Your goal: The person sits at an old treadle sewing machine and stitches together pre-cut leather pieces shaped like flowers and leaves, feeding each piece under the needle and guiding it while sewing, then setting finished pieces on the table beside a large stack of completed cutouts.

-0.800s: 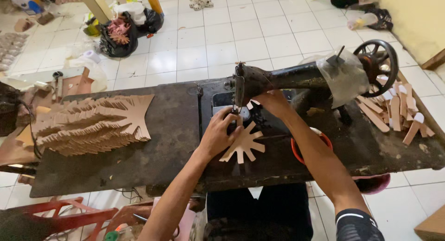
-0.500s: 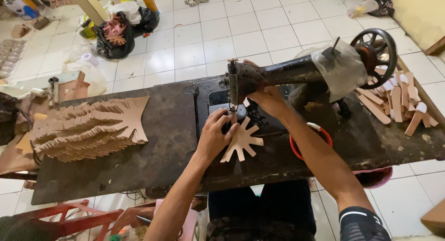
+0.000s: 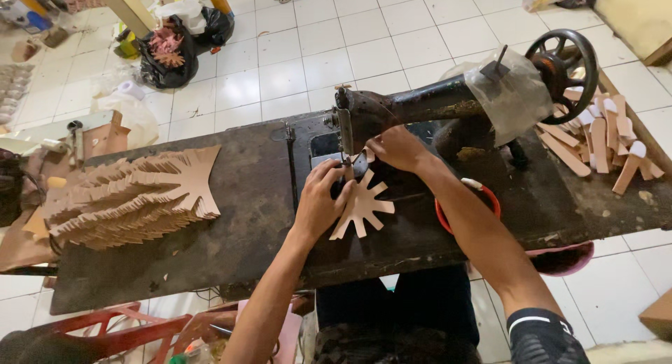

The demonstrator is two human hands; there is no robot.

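On a dark worn table (image 3: 210,238) stands a black sewing machine (image 3: 448,105), where the left hand (image 3: 322,199) presses flat, fingers spread, on a tan fringed piece (image 3: 364,210) (under the needle) while the right hand (image 3: 395,148) pinches its far edge.

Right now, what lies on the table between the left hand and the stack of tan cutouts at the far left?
Nothing: the head view shows only bare dark tabletop between the left hand and the stack of tan cutouts.

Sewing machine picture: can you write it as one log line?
left hand: pressing tan fringed piece | right hand: by needle | sewing machine on dark table
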